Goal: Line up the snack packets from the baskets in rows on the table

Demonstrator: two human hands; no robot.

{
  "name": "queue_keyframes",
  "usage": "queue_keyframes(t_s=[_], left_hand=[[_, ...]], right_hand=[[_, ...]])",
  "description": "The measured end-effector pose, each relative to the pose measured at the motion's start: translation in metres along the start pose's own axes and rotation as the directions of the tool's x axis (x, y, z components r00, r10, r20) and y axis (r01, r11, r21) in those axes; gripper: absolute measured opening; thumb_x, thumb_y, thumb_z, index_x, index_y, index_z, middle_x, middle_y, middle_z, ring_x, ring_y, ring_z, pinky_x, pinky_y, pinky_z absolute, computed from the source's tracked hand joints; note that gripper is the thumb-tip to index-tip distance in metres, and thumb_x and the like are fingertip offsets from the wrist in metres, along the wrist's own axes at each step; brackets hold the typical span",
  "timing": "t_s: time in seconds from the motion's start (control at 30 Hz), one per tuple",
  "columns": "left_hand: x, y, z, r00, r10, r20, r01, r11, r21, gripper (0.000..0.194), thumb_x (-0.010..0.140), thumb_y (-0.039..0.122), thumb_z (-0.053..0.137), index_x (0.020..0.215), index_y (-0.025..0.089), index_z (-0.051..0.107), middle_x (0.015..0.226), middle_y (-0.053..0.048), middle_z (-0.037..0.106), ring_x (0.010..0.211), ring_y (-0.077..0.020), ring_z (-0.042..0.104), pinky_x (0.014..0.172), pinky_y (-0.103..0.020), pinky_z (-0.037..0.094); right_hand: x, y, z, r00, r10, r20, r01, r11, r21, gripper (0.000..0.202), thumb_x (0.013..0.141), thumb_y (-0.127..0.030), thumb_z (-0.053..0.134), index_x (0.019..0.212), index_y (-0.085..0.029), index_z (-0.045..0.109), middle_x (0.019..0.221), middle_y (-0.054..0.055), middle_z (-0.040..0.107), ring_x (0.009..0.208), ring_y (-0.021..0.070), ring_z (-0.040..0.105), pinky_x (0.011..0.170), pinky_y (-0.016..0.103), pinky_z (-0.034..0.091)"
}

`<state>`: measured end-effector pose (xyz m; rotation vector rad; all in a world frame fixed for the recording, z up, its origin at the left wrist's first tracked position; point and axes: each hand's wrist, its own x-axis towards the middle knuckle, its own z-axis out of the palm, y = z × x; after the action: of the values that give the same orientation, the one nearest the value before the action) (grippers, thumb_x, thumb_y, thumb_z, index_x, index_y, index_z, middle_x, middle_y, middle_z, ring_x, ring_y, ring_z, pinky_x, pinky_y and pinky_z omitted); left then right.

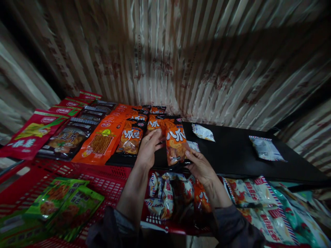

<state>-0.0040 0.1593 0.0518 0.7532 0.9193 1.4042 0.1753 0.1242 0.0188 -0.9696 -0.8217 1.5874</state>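
An orange snack bag (176, 141) with white characters hangs upright over the black shelf (224, 155), gripped at its lower right edge by my right hand (201, 167). Just left of that bag is my left hand (151, 146), its fingers bent around something I cannot make out, in front of another orange bag (154, 123) standing on the shelf. More orange bags (130, 137) stand in a row to the left of my left hand.
Orange stick packets (99, 139), dark bags (69, 136) and red bags (36, 132) line the shelf's left. White packets (266, 148) lie on its right. Below are a red basket (111, 184) with green bags (74, 210), and more snacks (269, 206) at right. Corrugated sheeting (165, 62) rises behind.
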Motion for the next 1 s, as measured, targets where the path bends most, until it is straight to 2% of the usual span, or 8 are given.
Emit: queue_keyframes(t_s=[0.1, 0.17, 0.33, 0.47, 0.6, 0.77, 0.9, 1.0], left_hand=[[-0.005, -0.001, 0.005, 0.987, -0.054, 0.150, 0.037, 0.993, 0.112, 0.046, 0.065, 0.053, 0.077, 0.094, 0.018, 0.071, 0.103, -0.010, 0.073, 0.093, -0.0213, 0.066, 0.074, -0.028, 0.050], [-0.008, -0.002, 0.009, 0.982, -0.039, 0.183, 0.013, 0.990, 0.144, 0.047, 0.065, 0.052, 0.078, 0.096, 0.017, 0.072, 0.101, -0.010, 0.073, 0.097, -0.0233, 0.066, 0.076, -0.029, 0.050], [-0.008, -0.009, 0.015, 0.988, 0.008, 0.154, -0.023, 0.995, 0.098, 0.041, 0.059, 0.043, 0.083, 0.089, 0.016, 0.074, 0.089, -0.008, 0.075, 0.091, -0.0230, 0.067, 0.077, -0.030, 0.051], [-0.004, -0.012, 0.014, 0.994, 0.029, 0.101, -0.038, 0.996, 0.085, 0.033, 0.060, 0.039, 0.081, 0.082, 0.015, 0.074, 0.082, -0.007, 0.074, 0.078, -0.0202, 0.068, 0.070, -0.028, 0.051], [-0.004, -0.010, 0.012, 0.993, 0.000, 0.117, -0.006, 0.999, 0.050, 0.036, 0.055, 0.038, 0.083, 0.080, 0.014, 0.073, 0.077, -0.007, 0.073, 0.077, -0.0199, 0.067, 0.070, -0.027, 0.051], [-0.005, -0.011, 0.017, 0.998, -0.008, 0.065, 0.011, 0.999, -0.051, 0.040, 0.050, 0.036, 0.085, 0.079, 0.013, 0.069, 0.080, -0.007, 0.073, 0.076, -0.0193, 0.067, 0.065, -0.026, 0.050], [-0.003, -0.013, 0.020, 1.000, 0.010, -0.027, -0.013, 0.994, -0.110, 0.041, 0.050, 0.034, 0.085, 0.081, 0.014, 0.066, 0.079, -0.005, 0.072, 0.071, -0.0170, 0.067, 0.062, -0.024, 0.049], [-0.001, -0.014, 0.021, 0.997, 0.030, -0.074, -0.039, 0.993, -0.112, 0.042, 0.050, 0.033, 0.084, 0.082, 0.015, 0.065, 0.078, -0.003, 0.072, 0.069, -0.0151, 0.066, 0.061, -0.023, 0.048]], right_hand=[[0.002, -0.003, 0.001, 1.000, -0.011, -0.015, 0.011, 1.000, -0.002, 0.039, 0.059, -0.039, 0.087, 0.090, -0.019, 0.074, 0.075, 0.002, 0.072, 0.064, 0.0152, 0.065, 0.057, 0.028, 0.055], [0.002, -0.003, 0.002, 1.000, -0.018, -0.025, 0.018, 1.000, -0.014, 0.041, 0.058, -0.038, 0.088, 0.091, -0.019, 0.073, 0.074, 0.002, 0.072, 0.064, 0.0150, 0.065, 0.056, 0.026, 0.054], [0.003, -0.003, 0.004, 0.999, -0.034, -0.028, 0.033, 0.999, -0.035, 0.039, 0.061, -0.040, 0.086, 0.091, -0.020, 0.073, 0.074, 0.001, 0.071, 0.065, 0.0139, 0.063, 0.055, 0.024, 0.053], [0.002, -0.004, 0.005, 0.999, -0.040, -0.005, 0.039, 0.994, -0.098, 0.042, 0.063, -0.042, 0.084, 0.098, -0.022, 0.072, 0.090, 0.003, 0.073, 0.074, 0.0162, 0.066, 0.058, 0.025, 0.053], [0.001, -0.007, 0.005, 0.998, -0.059, 0.013, 0.060, 0.985, -0.163, 0.043, 0.067, -0.042, 0.081, 0.105, -0.024, 0.071, 0.102, 0.003, 0.072, 0.087, 0.0186, 0.066, 0.067, 0.027, 0.053], [0.003, -0.008, 0.007, 0.995, -0.092, -0.040, 0.089, 0.992, -0.089, 0.047, 0.066, -0.040, 0.082, 0.109, -0.029, 0.067, 0.114, 0.002, 0.067, 0.095, 0.0187, 0.065, 0.069, 0.028, 0.055], [0.005, -0.004, 0.011, 0.992, -0.054, -0.116, 0.055, 0.998, 0.004, 0.051, 0.055, -0.033, 0.089, 0.098, -0.025, 0.063, 0.087, -0.003, 0.066, 0.077, 0.0128, 0.064, 0.070, 0.029, 0.058], [0.006, 0.003, 0.015, 0.991, -0.023, -0.130, 0.029, 0.999, 0.045, 0.046, 0.052, -0.033, 0.091, 0.083, -0.022, 0.059, 0.064, -0.009, 0.056, 0.066, 0.0095, 0.061, 0.073, 0.031, 0.058]])
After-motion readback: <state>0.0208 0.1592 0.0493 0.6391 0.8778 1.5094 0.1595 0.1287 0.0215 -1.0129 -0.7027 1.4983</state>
